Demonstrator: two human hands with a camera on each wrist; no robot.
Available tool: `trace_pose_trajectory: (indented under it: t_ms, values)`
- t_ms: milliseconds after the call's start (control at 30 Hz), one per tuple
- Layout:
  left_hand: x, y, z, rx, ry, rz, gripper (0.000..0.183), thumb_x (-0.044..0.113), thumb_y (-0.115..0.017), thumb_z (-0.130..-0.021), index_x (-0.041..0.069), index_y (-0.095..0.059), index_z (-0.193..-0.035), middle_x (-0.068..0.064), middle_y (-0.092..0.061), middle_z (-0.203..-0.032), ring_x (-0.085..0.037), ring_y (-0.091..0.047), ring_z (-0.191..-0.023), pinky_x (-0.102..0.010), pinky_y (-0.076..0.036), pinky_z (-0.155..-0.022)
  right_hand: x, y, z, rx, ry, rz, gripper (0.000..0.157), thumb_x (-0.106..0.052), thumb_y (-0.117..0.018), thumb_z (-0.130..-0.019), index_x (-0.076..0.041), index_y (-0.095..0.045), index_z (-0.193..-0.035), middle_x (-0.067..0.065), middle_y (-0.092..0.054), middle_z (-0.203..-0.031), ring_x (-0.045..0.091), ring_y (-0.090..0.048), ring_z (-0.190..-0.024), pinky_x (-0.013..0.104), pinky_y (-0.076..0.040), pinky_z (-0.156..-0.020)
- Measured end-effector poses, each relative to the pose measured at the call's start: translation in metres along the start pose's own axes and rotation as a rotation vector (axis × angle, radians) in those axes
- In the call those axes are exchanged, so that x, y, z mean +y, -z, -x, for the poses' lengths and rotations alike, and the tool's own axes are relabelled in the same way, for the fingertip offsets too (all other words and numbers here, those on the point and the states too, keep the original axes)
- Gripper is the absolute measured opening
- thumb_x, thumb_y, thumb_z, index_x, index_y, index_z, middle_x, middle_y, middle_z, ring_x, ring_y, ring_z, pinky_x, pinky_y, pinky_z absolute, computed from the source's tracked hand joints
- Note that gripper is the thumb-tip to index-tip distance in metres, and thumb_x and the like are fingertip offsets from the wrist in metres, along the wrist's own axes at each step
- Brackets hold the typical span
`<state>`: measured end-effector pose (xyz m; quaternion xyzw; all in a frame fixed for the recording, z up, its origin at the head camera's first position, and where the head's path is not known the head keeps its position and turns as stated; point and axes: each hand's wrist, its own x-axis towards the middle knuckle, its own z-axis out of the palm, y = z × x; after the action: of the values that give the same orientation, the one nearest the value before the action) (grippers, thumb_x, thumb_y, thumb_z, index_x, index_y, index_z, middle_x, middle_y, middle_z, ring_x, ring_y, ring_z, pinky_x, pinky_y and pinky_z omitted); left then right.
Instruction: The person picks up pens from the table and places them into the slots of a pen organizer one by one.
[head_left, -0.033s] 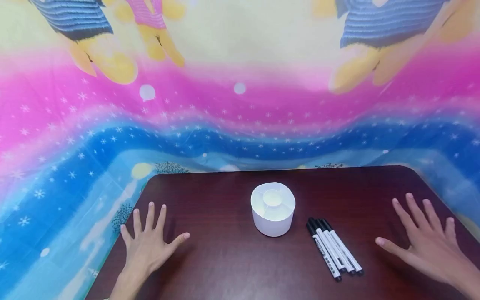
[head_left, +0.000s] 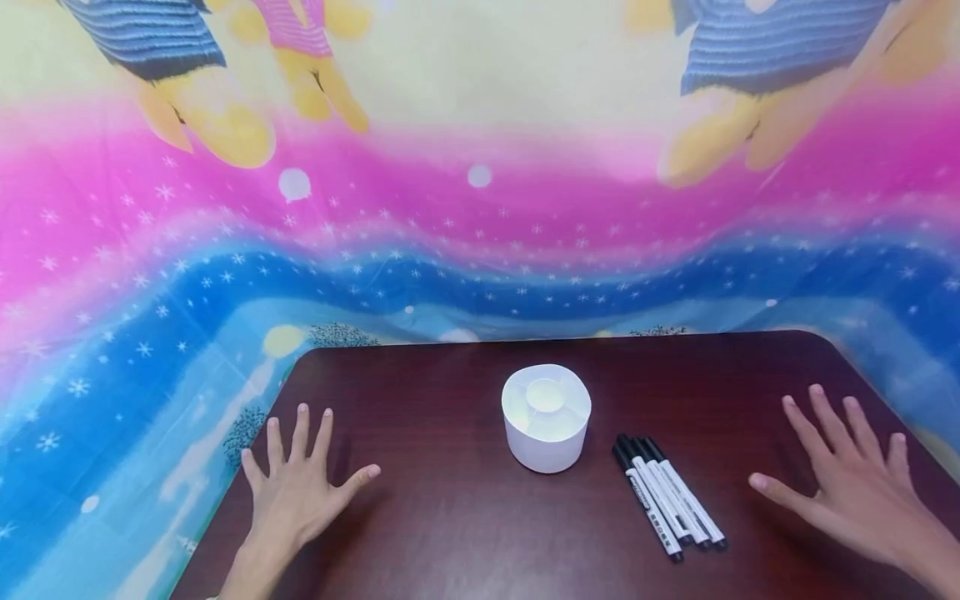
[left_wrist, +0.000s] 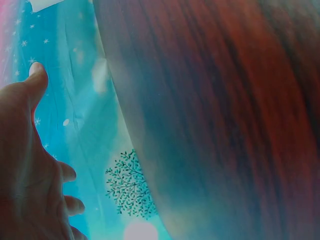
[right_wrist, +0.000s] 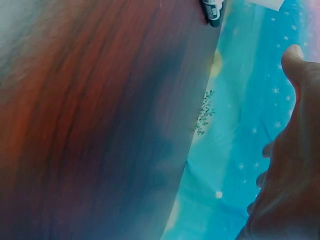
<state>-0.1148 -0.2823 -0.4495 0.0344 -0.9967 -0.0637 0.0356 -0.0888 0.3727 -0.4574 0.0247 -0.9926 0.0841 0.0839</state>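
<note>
Near the middle of the table stands a white round organizer [head_left: 546,450] with dividers and a small round cup in its centre. To its right lie several white markers [head_left: 667,500] with black caps, side by side; one marker end [right_wrist: 213,11] shows at the top of the right wrist view. My left hand [head_left: 295,492] is spread at the left side, its fingers apart, holding nothing. The right hand [head_left: 855,492] is likewise spread, to the right of the markers and apart from them. Both wrist views show the hands [left_wrist: 30,165] with empty palms.
The dark reddish-brown wooden table [head_left: 420,533] has rounded far corners. Behind it and along its sides hangs a printed cloth [head_left: 480,242] in pink, blue and cream, with snowflakes and cartoon figures.
My right hand has shifted very slightly to the left. The left hand, the organizer and the markers stay where they were.
</note>
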Motion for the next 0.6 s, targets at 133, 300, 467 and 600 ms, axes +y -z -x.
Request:
trace_pose_trajectory:
  t_ms: [133,300,467,600]
  values:
    - [0.0,-0.001,0.0,0.0,-0.001,-0.005,0.12,0.091,-0.054,-0.087,0.016,-0.018,-0.173,-0.025,-0.009,-0.179,-0.061,0.003,-0.161,-0.091,0.006,-0.115,-0.002,0.002,0.0,0.003,0.016,-0.006,0.123,-0.068,-0.072,-0.092,-0.016,0.005,-0.173,0.017,0.024,-0.176,0.048,0.032,-0.158,0.078,0.032,-0.111]
    - [0.001,0.0,0.0,0.007,-0.003,-0.007,0.12,0.09,-0.055,-0.086,0.015,-0.02,-0.173,-0.026,-0.01,-0.179,-0.061,0.002,-0.161,-0.091,0.007,-0.115,-0.007,0.005,0.0,0.016,0.035,-0.023,0.122,-0.066,-0.073,-0.092,-0.017,0.004,-0.174,0.014,0.023,-0.177,0.044,0.032,-0.16,0.076,0.034,-0.111]
    - [0.003,0.002,0.001,0.0,-0.008,0.001,0.12,0.091,-0.055,-0.086,0.016,-0.02,-0.173,-0.025,-0.009,-0.179,-0.061,0.003,-0.161,-0.091,0.008,-0.115,-0.014,0.005,-0.003,0.0,0.045,-0.046,0.12,-0.065,-0.073,-0.093,-0.017,0.003,-0.174,0.013,0.022,-0.178,0.043,0.032,-0.16,0.076,0.034,-0.11]
    - [0.007,0.002,0.0,0.0,-0.018,0.009,0.12,0.09,-0.056,-0.086,0.016,-0.019,-0.173,-0.025,-0.009,-0.179,-0.061,0.004,-0.162,-0.091,0.007,-0.115,-0.017,0.004,-0.004,-0.005,0.05,-0.058,0.12,-0.064,-0.073,-0.093,-0.017,0.003,-0.174,0.012,0.022,-0.178,0.042,0.031,-0.161,0.074,0.035,-0.111]
